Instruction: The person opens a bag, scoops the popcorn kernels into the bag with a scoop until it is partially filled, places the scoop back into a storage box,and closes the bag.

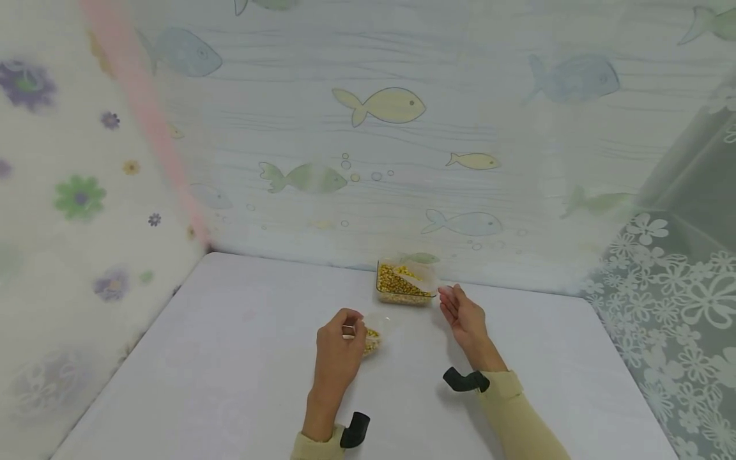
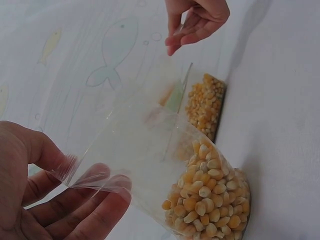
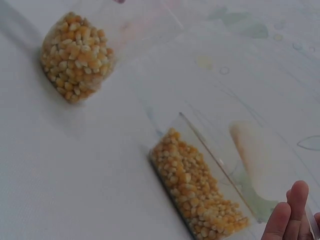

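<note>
A clear plastic bag stands on the table with yellow corn kernels filling its bottom. My left hand pinches the bag's upper edge between thumb and fingers, and the film stretches from them toward the kernels. Behind the bag, a clear rectangular box holds more corn kernels. At the box's right side my right hand has its fingers together around the end of a pale, translucent scoop-like thing, whose broad part overlaps the box's kernels in the head view.
The white table meets a fish-printed curtain close behind the box. A flowered curtain borders the left side, and a lace-patterned sheer one the right. Black wrist mounts sit on both sleeves.
</note>
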Available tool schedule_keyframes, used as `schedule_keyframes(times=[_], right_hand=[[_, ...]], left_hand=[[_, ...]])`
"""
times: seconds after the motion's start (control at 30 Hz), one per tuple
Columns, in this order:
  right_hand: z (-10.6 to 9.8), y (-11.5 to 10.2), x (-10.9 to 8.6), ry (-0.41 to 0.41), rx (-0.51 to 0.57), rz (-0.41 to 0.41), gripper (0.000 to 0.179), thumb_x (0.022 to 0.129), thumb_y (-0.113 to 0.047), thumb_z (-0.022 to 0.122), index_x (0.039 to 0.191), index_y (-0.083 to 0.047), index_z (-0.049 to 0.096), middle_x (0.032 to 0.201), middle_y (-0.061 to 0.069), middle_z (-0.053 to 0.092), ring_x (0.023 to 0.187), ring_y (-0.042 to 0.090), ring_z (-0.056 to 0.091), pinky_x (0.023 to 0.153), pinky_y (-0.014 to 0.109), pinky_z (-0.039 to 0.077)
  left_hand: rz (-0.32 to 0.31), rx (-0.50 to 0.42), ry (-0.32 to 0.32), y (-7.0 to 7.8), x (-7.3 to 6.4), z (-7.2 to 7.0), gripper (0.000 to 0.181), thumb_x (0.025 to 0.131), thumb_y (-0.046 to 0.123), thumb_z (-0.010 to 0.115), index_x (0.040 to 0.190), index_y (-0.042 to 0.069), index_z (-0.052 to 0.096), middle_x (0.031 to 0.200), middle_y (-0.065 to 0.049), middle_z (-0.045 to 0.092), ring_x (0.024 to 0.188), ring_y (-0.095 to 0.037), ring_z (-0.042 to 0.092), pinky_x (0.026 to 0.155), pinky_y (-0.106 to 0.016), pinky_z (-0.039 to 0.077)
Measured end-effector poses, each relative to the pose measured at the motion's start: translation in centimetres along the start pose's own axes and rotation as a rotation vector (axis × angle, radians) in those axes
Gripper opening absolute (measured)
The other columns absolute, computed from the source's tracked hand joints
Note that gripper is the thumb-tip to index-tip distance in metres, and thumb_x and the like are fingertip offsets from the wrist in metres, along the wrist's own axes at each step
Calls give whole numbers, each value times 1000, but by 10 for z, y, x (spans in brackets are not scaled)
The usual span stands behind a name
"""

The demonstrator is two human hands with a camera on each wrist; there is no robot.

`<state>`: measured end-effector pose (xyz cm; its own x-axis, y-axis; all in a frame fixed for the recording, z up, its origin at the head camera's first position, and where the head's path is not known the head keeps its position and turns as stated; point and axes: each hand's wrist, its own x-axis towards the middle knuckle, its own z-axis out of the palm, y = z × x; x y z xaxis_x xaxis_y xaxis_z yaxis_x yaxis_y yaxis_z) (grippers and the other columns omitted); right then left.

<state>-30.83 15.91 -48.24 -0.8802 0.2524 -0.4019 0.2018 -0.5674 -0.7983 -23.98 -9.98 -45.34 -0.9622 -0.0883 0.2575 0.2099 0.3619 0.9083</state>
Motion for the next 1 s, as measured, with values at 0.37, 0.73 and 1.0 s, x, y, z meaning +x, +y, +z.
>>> schedule_keyframes(times=[0.37, 0.73, 1.0], right_hand=[[-8, -4, -6, -43, 77, 35, 34, 108, -30, 48, 89, -16, 73, 84, -6, 77, 78, 4, 66, 82, 17, 55], [-13, -7, -19, -30, -83, 0, 25, 107, -31, 53, 96, -16, 69, 84, -7, 77, 78, 3, 67, 82, 18, 56], [-9, -15, -38, -65, -121, -13, 27, 106, -28, 54, 88, -18, 72, 81, -7, 76, 74, 4, 66, 78, 18, 56]], left_hand=[[-11, 12, -2, -1, -1, 1, 8, 94, 4, 63, 95, 9, 69, 89, -4, 70, 76, -11, 65, 65, -22, 56], [7, -32, 29, -1, 1, 0, 7, 97, 2, 62, 96, 6, 68, 91, -12, 71, 76, -14, 68, 64, -24, 56], [12, 4, 36, 1, 0, -2, 6, 98, 5, 62, 98, 5, 68, 92, -10, 71, 80, -15, 69, 65, -25, 57]])
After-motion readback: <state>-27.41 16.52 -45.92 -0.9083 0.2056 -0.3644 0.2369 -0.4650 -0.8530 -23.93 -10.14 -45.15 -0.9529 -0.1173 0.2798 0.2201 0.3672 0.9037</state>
